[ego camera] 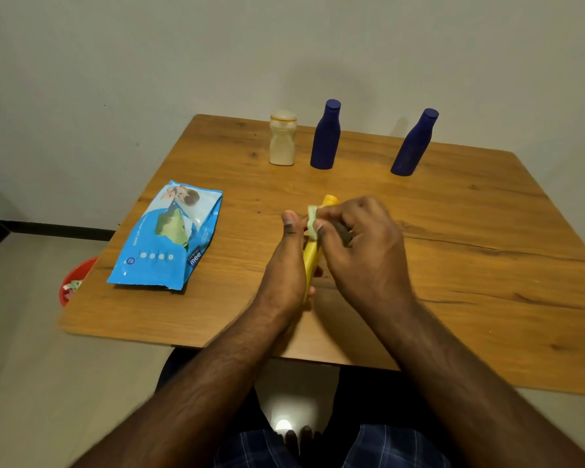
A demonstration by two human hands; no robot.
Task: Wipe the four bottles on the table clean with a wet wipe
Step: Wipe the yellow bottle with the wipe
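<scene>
Wooden table [453,265] — wipes pack [169,236], cream bottle [282,138], two blue bottles [325,135] [414,143], seemingly upright.

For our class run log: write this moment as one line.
left hand holds yellow bottle | right hand rubs wipe near cap | three bottles stand behind | wipe pack at left

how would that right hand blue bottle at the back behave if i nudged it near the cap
The right blue bottle is tall with a narrow neck on a modest base, so a push up high would probably tip it. Its round body would likely roll on the table once down. It looks like plastic, so probably light and not fragile.
</scene>
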